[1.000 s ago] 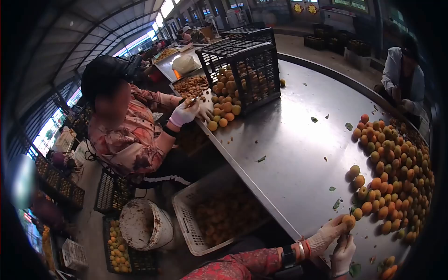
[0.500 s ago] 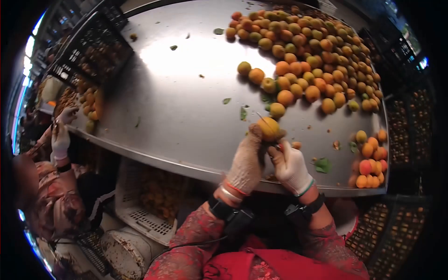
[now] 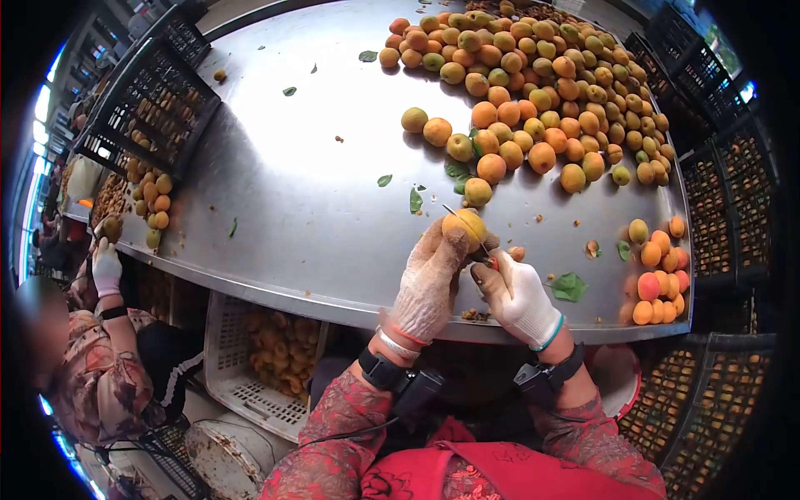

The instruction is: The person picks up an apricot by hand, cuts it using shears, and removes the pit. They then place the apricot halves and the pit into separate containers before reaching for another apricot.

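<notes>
My gloved left hand (image 3: pixel 423 292) grips a yellow-orange apricot (image 3: pixel 463 227) low over the metal table. In my gloved right hand (image 3: pixel 518 300) is a small knife (image 3: pixel 493 262) with a reddish handle, its fingers closed round it. The thin blade lies against the apricot, and its tip sticks out past the fruit's upper left side. Brown stains darken the fingertips of both gloves. Just beyond my hands lies another apricot (image 3: pixel 477 192), at the near end of a large pile (image 3: pixel 533 92).
Split apricots (image 3: pixel 658 287) sit at the table's right corner, near a green leaf (image 3: pixel 569 287). A black crate (image 3: pixel 150 108) tips fruit at far left, beside a co-worker (image 3: pixel 100 358). Below the edge stands a white crate (image 3: pixel 225 358) of apricot halves. Stacked black crates (image 3: pixel 708 400) line the right.
The view has shifted slightly, and the knife tip now shows further out past the apricot's upper left. The co-worker's raised hand now holds a fruit. My grips stay the same.
</notes>
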The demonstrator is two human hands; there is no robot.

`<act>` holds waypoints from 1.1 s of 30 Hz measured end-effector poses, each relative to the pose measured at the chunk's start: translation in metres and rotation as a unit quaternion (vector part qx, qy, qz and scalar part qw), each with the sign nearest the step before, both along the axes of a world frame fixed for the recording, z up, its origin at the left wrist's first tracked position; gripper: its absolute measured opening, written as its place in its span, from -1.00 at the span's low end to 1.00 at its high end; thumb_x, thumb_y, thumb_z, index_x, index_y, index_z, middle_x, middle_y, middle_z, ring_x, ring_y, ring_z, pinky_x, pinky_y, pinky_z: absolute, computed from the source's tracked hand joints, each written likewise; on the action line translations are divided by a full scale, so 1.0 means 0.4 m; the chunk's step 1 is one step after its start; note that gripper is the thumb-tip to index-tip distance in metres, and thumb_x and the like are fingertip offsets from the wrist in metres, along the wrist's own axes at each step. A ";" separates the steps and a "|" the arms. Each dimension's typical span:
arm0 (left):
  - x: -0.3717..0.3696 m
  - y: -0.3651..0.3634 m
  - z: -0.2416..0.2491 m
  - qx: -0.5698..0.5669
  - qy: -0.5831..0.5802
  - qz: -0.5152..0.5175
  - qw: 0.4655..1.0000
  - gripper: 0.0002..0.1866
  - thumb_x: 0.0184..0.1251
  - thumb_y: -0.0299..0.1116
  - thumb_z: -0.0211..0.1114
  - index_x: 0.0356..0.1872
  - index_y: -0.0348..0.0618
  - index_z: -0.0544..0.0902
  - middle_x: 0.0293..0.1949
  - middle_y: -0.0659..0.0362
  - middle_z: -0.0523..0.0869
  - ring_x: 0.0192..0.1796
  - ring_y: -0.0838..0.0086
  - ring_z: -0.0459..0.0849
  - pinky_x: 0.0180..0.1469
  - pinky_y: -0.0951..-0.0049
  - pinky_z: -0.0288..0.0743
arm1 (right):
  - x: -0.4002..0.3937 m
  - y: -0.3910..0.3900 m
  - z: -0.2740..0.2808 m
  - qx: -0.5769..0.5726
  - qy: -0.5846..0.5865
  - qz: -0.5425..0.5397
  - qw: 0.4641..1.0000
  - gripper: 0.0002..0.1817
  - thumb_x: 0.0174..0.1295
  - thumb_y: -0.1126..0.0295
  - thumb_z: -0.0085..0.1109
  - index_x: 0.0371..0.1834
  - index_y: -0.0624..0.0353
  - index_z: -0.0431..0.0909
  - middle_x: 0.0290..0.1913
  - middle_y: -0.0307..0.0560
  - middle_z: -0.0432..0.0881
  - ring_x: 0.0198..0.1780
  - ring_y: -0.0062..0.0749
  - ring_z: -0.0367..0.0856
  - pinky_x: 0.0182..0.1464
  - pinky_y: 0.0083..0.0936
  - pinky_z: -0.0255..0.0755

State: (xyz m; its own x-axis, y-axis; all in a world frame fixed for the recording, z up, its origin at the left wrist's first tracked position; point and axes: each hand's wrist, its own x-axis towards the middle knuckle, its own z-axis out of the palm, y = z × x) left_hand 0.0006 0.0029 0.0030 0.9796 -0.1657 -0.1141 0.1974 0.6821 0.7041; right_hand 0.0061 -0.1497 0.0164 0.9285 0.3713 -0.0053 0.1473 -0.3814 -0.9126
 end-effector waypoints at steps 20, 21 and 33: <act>0.001 0.038 0.039 0.014 0.048 0.033 0.998 -0.56 0.47 -0.39 0.24 0.29 -0.30 0.42 -0.01 0.07 0.61 0.07 0.41 0.69 0.12 0.46 0.56 | -0.009 0.034 0.011 -0.050 -0.070 0.023 0.996 -0.79 0.31 0.45 0.19 -0.07 0.32 0.49 -0.45 0.22 0.65 -0.36 0.11 0.70 -0.37 -0.24 0.53; 0.002 0.040 0.034 0.013 0.049 0.038 0.998 -0.56 0.47 -0.39 0.24 0.29 -0.30 0.42 -0.01 0.07 0.61 0.07 0.41 0.69 0.12 0.46 0.56 | -0.012 0.037 0.017 -0.054 -0.047 0.027 0.997 -0.81 0.31 0.45 0.18 -0.10 0.31 0.49 -0.46 0.19 0.65 -0.38 0.09 0.70 -0.38 -0.25 0.53; -0.003 0.051 0.011 0.027 0.067 0.062 0.995 -0.72 0.46 -0.33 0.23 0.07 -0.24 0.56 -0.32 0.20 0.66 -0.26 0.56 0.68 -0.18 0.55 0.60 | -0.044 0.072 0.017 0.075 0.152 -0.007 0.985 -0.80 0.41 0.43 -0.01 -0.17 0.37 0.54 -0.59 -0.27 0.47 -0.58 -0.65 0.40 -0.53 -0.60 0.25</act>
